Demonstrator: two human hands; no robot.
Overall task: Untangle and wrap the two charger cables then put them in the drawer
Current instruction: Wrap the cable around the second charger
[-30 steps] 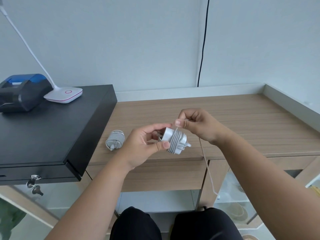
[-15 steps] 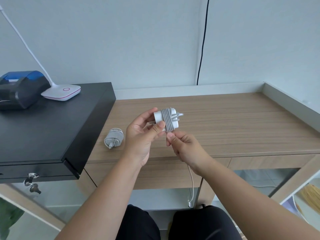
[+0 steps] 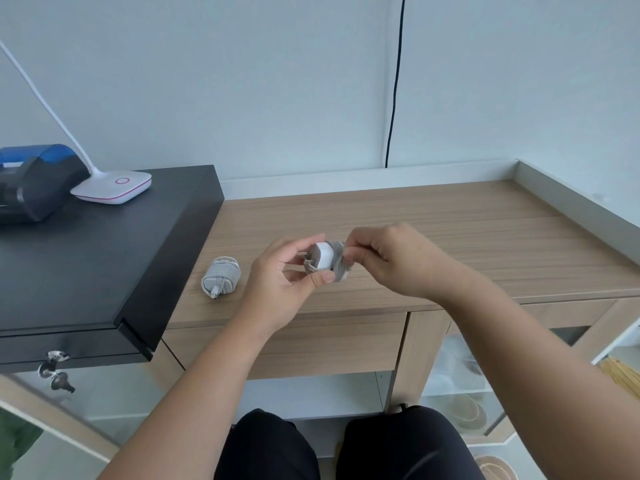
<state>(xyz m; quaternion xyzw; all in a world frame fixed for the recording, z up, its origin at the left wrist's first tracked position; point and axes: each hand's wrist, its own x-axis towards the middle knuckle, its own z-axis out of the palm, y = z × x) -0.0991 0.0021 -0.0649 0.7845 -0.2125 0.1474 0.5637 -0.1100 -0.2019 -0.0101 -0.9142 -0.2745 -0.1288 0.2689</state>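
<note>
The left hand [image 3: 280, 282] grips the second charger [image 3: 325, 259] above the desk's [image 3: 450, 216] front edge while the right hand [image 3: 388, 258], risen from below, pinches its last cable (first charger [image 3: 221, 276] lies wrapped), so wrapping nears completion.

The right hand [image 3: 391, 259], below the charger [image 3: 327, 259] 0.5 s ago, is now up at its right side, pinching the cable there. The dangling cable tail is gone, seemingly wound on.
</note>
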